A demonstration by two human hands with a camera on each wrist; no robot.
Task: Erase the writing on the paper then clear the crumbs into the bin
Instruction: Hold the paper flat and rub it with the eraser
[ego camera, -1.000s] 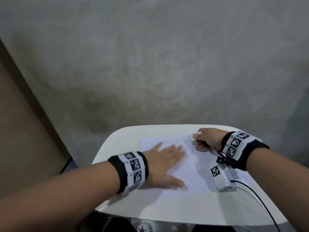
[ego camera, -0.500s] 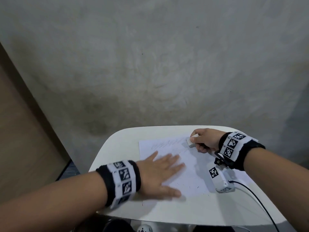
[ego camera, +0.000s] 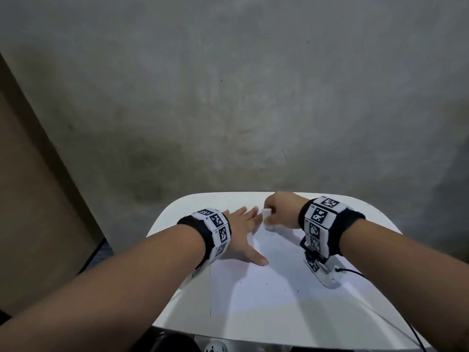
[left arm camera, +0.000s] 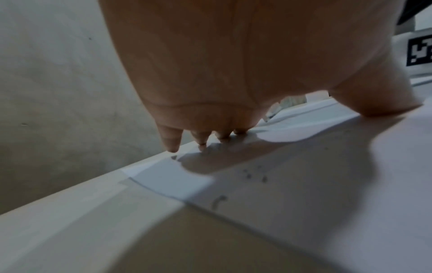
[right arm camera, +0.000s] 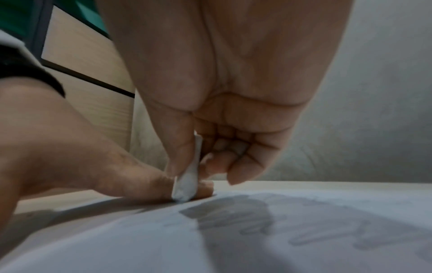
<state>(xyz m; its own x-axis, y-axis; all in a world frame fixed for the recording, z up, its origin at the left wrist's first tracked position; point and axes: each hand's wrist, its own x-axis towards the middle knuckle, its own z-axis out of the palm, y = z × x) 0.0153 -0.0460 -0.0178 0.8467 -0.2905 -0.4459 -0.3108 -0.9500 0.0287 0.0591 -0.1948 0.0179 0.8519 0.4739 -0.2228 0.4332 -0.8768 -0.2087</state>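
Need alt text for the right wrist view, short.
Close-up from the wrist: the right hand pinches a white eraser, its tip pressed on the paper. The left hand's fingers lie flat just behind it; faint pencil marks show in the shadow.

We see a dim room with soft, grey light. The light comes from above, since the arms throw long pale shadows toward us on the bench point(ego camera: 380, 311). In the head view the wall point(ego camera: 228, 97) looks blotchy and bends at the edges. In the left wrist view the near paper point(left arm camera: 304, 221) is blurry, and a dark shadow lies under the left hand point(left arm camera: 210, 64). In the right wrist view the right hand point(right arm camera: 233, 92) is soft and smeared, and its shadow falls on the sheet.
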